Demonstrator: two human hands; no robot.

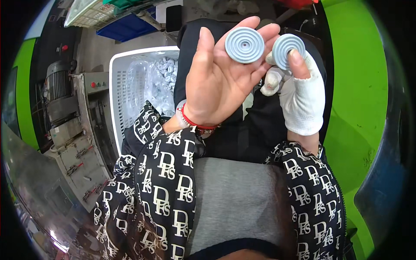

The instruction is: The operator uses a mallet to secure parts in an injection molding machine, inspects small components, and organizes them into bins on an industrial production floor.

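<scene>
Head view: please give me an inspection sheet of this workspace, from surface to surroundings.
Surface: only dark trousers visible beneath the hands.
Things in hand: grey ringed disc lying on the left hand; second grey disc pinched in the right hand.
Clutter: white basket with small pale parts and clear plastic.
Hands: left open, palm up; right gloved, thumb tip bare.
Cables: too small and dim to tell.
Surroundings: motor at left, green surface at right.
</scene>
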